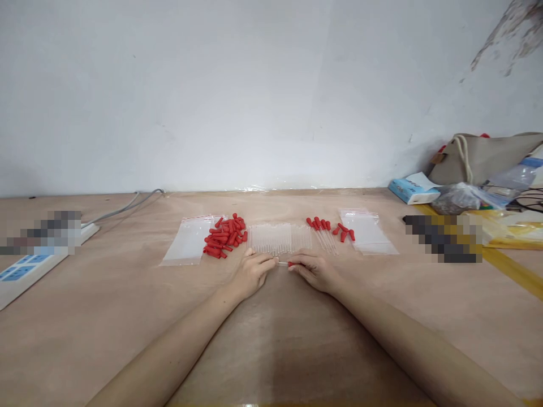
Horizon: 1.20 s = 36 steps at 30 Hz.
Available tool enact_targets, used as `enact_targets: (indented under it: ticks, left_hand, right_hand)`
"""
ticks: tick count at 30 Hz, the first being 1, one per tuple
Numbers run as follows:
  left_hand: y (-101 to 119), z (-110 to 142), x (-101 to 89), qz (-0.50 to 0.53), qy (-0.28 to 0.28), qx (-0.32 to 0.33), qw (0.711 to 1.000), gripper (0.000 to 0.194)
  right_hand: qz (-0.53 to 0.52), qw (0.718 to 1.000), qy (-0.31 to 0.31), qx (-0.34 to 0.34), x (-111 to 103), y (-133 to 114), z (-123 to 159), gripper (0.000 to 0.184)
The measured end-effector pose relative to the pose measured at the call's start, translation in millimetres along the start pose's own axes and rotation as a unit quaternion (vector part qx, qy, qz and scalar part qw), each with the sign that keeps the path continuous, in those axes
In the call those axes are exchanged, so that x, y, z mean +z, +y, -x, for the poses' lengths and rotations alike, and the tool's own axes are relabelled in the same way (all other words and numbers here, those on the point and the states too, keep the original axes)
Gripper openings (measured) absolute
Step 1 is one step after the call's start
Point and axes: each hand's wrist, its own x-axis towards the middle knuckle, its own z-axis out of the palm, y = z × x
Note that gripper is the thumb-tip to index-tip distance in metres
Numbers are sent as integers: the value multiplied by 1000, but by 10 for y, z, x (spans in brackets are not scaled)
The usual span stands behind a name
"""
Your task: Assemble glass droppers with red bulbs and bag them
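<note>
My left hand point(253, 273) pinches one end of a thin clear glass tube point(283, 264) lying low over the table. My right hand point(314, 269) pinches a small red rubber cap point(291, 264) at the tube's other end. Just beyond my hands lies a row of several clear tubes point(279, 237). A heap of loose red caps point(224, 236) sits to its left. To the right lie several tubes fitted with red caps point(326, 230).
Two clear zip bags lie flat, one at the left point(189, 240) and one at the right point(368, 232). A white power strip point(29, 268) with a grey cable is far left. A cloth bag point(483, 158), a blue box point(411, 189) and plastic wraps crowd the far right.
</note>
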Motion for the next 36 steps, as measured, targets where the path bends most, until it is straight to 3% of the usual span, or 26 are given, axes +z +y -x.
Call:
enact_targets:
  ticks: [11, 28, 32, 36]
  left_hand:
    - [59, 0, 23, -3, 17, -2, 1000, 23]
    - [106, -49, 86, 31, 1, -31, 999, 19]
    - [146, -100, 86, 79, 2, -79, 994, 17]
    - [161, -117, 4, 90, 17, -83, 992, 22]
  right_hand:
    - [45, 999, -27, -12, -14, 0, 1, 15]
    - [20, 999, -33, -9, 14, 31, -48, 18]
    - [-73, 994, 57, 62, 54, 0, -121, 19]
    - [-163, 952, 192, 174, -38, 48, -190, 37]
